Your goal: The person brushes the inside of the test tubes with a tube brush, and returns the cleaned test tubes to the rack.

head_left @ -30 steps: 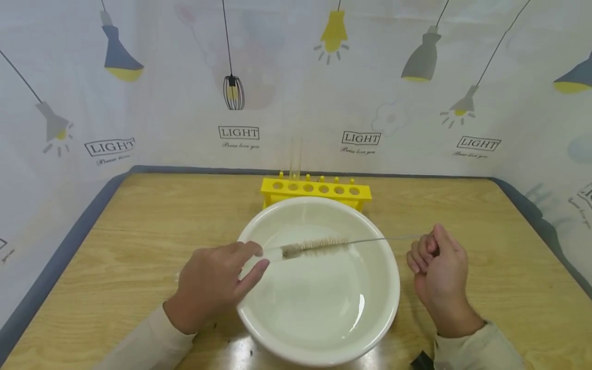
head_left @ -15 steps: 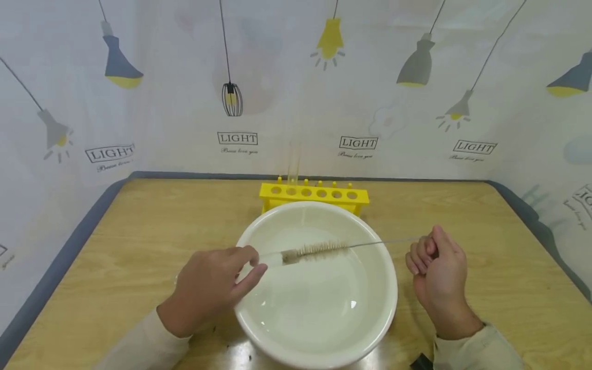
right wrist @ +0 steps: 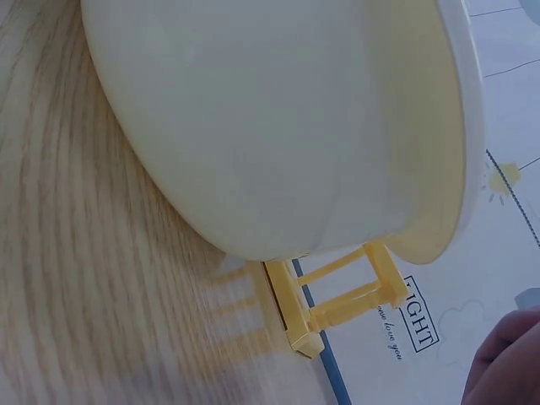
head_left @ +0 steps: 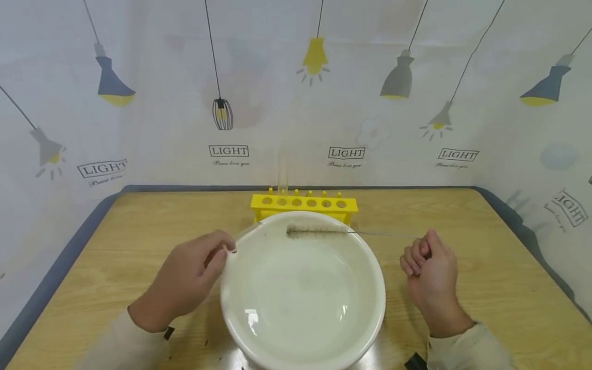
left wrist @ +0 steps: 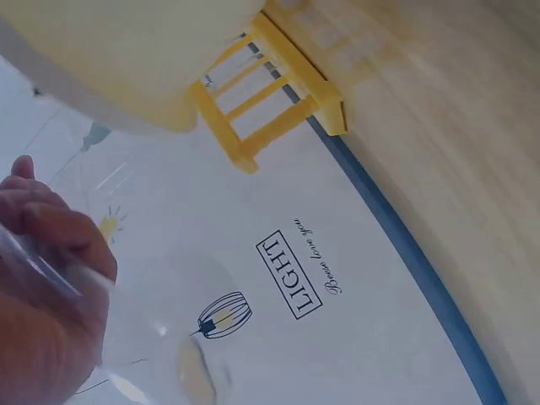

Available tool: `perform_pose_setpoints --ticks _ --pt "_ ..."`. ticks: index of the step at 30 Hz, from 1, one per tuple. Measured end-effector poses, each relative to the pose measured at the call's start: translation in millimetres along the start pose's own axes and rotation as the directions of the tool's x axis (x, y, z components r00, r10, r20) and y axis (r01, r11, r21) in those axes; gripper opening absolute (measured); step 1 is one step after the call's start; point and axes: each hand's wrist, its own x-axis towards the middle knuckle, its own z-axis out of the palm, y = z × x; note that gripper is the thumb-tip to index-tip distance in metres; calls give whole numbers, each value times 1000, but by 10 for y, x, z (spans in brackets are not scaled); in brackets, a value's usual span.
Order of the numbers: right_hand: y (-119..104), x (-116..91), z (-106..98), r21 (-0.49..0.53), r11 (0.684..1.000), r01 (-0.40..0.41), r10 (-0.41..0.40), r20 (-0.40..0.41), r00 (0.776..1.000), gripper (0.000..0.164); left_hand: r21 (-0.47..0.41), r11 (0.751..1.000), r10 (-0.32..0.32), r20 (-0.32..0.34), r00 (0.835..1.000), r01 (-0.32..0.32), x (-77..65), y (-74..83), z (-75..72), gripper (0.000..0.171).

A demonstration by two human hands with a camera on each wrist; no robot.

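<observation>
My left hand [head_left: 178,280] grips a clear test tube [head_left: 248,231], whose mouth end reaches over the basin's left rim. In the left wrist view the tube's rounded end [left wrist: 202,380] sticks out behind the hand. My right hand [head_left: 432,277], curled beyond the basin's right side, holds the thin wire handle of a test tube brush [head_left: 319,231]. The brush's bristles lie level above the far part of a white basin [head_left: 380,293], apart from the tube. Only a bit of the right hand [right wrist: 513,367] shows in the right wrist view.
Behind the basin stands a yellow test tube rack [head_left: 302,203]. One upright clear tube [head_left: 282,174] is in it. A lamp-printed curtain [head_left: 287,113] backs the wooden table [head_left: 152,226]. Something black [head_left: 415,362] lies beside the right sleeve.
The brush has come out of the tube's mouth. My left hand has moved left with the tube, now tilted upward, while the right hand keeps its grip. The head view has shifted slightly.
</observation>
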Motion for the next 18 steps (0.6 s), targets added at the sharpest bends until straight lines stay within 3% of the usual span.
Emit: perform_pose_setpoints --ticks 3,7,13,18 --pt "8 -2 21 -8 1000 12 -12 -14 1000 48 -140 987 -72 51 996 79 109 10 -82 21" --pt "26 -8 34 -25 999 23 -23 -20 1000 47 -260 949 -153 120 981 179 269 10 -185 23" --pt "49 -7 36 -60 998 30 -32 -24 999 47 -267 933 -198 182 963 242 539 -9 -232 28" --pt "76 -14 13 -73 997 12 -14 -29 999 47 -258 939 -193 152 969 227 779 -57 -154 34"
